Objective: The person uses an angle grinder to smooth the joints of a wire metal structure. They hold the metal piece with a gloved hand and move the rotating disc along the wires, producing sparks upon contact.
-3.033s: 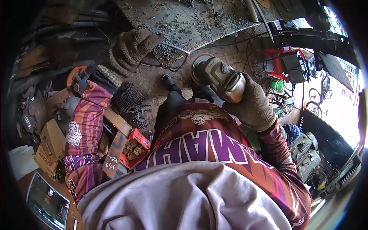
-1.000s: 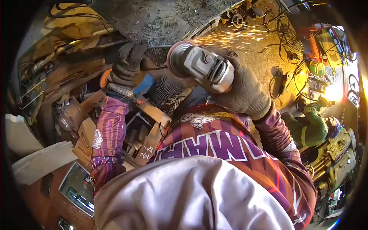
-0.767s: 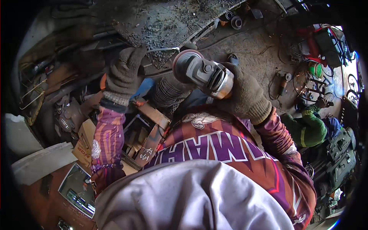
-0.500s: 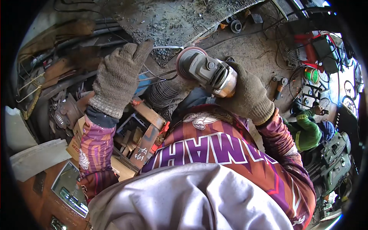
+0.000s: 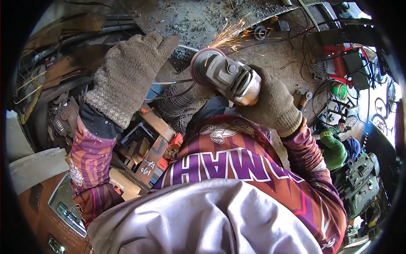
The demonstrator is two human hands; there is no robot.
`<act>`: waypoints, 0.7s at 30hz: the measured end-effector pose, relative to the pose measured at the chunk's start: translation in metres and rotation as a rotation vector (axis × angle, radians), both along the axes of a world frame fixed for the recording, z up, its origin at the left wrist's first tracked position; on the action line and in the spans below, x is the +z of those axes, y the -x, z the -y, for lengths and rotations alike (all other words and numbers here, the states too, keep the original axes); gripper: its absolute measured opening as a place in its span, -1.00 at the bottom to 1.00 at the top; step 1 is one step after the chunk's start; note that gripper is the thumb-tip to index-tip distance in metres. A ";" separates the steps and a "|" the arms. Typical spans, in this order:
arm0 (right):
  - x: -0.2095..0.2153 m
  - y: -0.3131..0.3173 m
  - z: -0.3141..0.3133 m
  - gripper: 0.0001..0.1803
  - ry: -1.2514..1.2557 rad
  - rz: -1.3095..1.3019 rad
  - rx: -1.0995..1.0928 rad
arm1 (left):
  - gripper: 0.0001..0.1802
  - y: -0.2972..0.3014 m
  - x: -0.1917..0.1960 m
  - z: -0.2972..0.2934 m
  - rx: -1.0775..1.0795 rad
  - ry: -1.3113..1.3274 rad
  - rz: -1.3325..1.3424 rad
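My right hand (image 5: 270,101), in a brown knitted glove, is wrapped round the body of an angle grinder (image 5: 232,80). The grinder's round disc (image 5: 202,66) faces left, its upper edge against the end of a thin metal rod (image 5: 188,48). Orange sparks (image 5: 230,37) spray up and to the right from there. My left hand (image 5: 129,74), gloved alike, is closed on the rod, whose far part is hidden behind the glove. The rod's tip lies over the near edge of a gritty metal tabletop (image 5: 165,19).
Below my left hand stands a wooden box (image 5: 153,163) of scraps, beside coiled wire (image 5: 173,108). Metal offcuts (image 5: 63,76) pile up at left. A second grinder (image 5: 305,97), cables and a green reel (image 5: 339,90) lie at right, near a crouching person in green (image 5: 332,144).
Sparks have appeared at the disc. The grinder has shifted slightly left against the rod. My left hand has moved a little up and left, still holding the rod.
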State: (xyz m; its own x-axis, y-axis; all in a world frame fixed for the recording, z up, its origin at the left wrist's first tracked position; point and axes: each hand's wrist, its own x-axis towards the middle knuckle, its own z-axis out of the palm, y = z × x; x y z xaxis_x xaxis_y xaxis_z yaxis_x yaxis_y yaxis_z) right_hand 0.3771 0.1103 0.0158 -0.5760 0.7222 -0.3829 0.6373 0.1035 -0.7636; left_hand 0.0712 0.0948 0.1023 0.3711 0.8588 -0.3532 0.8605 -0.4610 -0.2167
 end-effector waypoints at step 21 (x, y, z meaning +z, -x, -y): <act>-0.015 -0.012 0.006 0.07 -0.065 -0.020 0.011 | -0.17 0.000 -0.002 -0.005 -0.034 0.007 -0.099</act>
